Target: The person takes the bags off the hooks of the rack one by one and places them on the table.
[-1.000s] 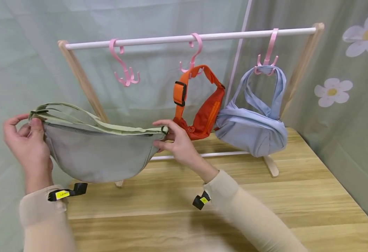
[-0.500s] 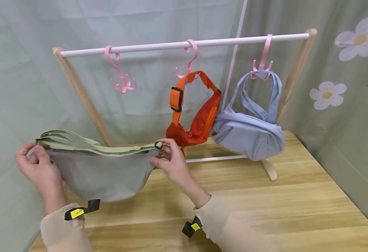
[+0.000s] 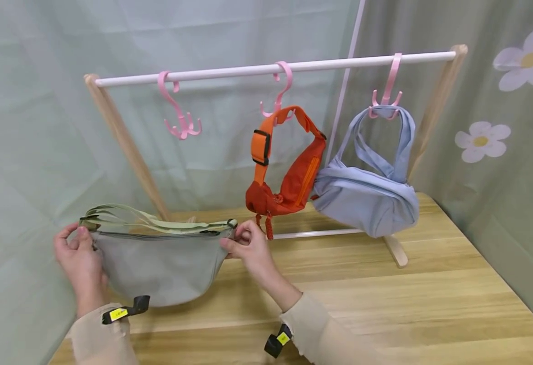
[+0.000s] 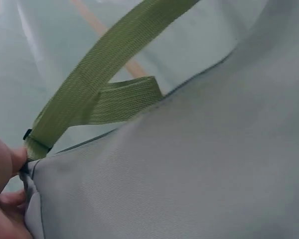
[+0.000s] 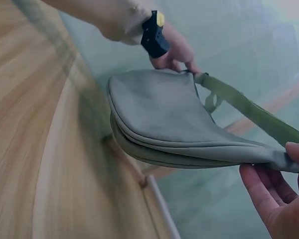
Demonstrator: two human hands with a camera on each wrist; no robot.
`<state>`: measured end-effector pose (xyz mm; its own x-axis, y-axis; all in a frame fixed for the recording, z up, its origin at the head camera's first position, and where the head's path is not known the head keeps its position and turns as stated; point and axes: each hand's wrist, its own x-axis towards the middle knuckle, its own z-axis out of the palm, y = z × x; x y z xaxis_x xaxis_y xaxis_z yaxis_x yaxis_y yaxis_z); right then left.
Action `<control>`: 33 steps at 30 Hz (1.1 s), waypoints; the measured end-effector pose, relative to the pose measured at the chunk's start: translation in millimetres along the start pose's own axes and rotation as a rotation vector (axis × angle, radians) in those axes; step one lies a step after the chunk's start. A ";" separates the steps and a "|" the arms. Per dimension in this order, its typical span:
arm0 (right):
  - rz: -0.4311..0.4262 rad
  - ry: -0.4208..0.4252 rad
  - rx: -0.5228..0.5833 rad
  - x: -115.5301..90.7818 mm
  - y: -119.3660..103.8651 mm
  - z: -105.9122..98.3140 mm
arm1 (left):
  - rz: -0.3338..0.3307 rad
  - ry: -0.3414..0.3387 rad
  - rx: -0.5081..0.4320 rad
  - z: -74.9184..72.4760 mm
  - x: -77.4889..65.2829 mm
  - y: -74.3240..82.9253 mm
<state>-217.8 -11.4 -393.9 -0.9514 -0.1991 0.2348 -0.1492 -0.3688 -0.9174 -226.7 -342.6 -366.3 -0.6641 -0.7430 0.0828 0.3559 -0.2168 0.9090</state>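
Note:
Between my two hands a grey-green waist bag [image 3: 161, 268] is stretched out level above the table, its pale green strap [image 3: 134, 218] looped loosely along the top edge. My left hand [image 3: 81, 261] pinches the bag's left end, next to the strap's black buckle. At the opposite end, my right hand [image 3: 250, 251] pinches the tapered corner with thumb and fingers. In the right wrist view the bag [image 5: 159, 109] is seen from its side, and its rounded bottom hangs free of the wood. The left wrist view shows the strap [image 4: 104, 64] rising from the pinched corner.
Behind the bag stands a rack with a white rail [image 3: 229, 73]. Three pink hooks hang there: a bare left hook [image 3: 183, 124], one with an orange-red waist bag [image 3: 289, 187], one with a light blue bag [image 3: 366, 197]. A curtain backs the wooden table [image 3: 385, 309].
Both hands have lowered the grey-green bag from in front of the rack toward the table, shifting its left end rightward. Their pinch on both ends stays the same.

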 end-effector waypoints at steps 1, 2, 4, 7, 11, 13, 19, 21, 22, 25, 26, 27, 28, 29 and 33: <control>0.007 0.004 0.018 1.4 4.0 -1.6 | -0.021 -0.012 0.017 -0.9 2.2 -2.7; 0.016 0.007 0.027 2.4 7.7 -3.3 | -0.030 -0.021 0.036 -1.6 4.0 -5.7; 0.025 0.016 0.027 4.7 15.7 -6.7 | -0.041 -0.036 0.074 -3.2 7.0 -12.4; 0.051 0.034 0.019 8.0 29.7 -13.2 | -0.053 -0.053 0.150 -5.2 9.0 -22.0; 0.105 0.040 0.035 11.7 42.9 -21.0 | -0.044 -0.068 0.236 -5.2 9.8 -30.0; 0.138 0.028 0.051 12.5 45.9 -23.9 | -0.050 -0.087 0.271 -5.3 9.9 -32.1; 0.224 -0.048 0.020 12.7 48.8 -28.2 | -0.154 -0.135 0.442 -9.3 12.1 -35.8; 0.252 -0.059 0.001 12.4 50.1 -28.7 | -0.179 -0.177 0.545 -9.9 13.2 -37.8; 0.264 -0.064 -0.009 12.2 50.7 -29.0 | -0.185 -0.201 0.597 -10.1 13.9 -38.9; 0.296 -0.078 -0.033 11.8 52.7 -29.6 | -0.182 -0.250 0.705 -10.8 15.5 -43.0; 0.306 -0.084 -0.039 11.7 53.1 -29.9 | -0.176 -0.263 0.734 -11.4 16.1 -44.4; 0.311 -0.094 -0.045 11.4 53.3 -30.2 | -0.170 -0.271 0.752 -12.0 16.9 -45.7; 0.313 -0.105 -0.051 11.1 53.7 -30.5 | -0.163 -0.282 0.777 -12.9 17.8 -47.2; 0.320 -0.115 -0.055 10.9 54.0 -30.8 | -0.157 -0.294 0.800 -13.9 18.6 -48.7; 0.340 -0.150 -0.076 11.1 56.5 -31.9 | -0.127 -0.355 0.878 -17.2 21.4 -54.5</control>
<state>-245.5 -5.5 -453.4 -0.9009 -0.4313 -0.0482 0.1434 -0.1912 -0.9710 -249.0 -357.6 -421.1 -0.8760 -0.4797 -0.0492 -0.2565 0.3772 0.8899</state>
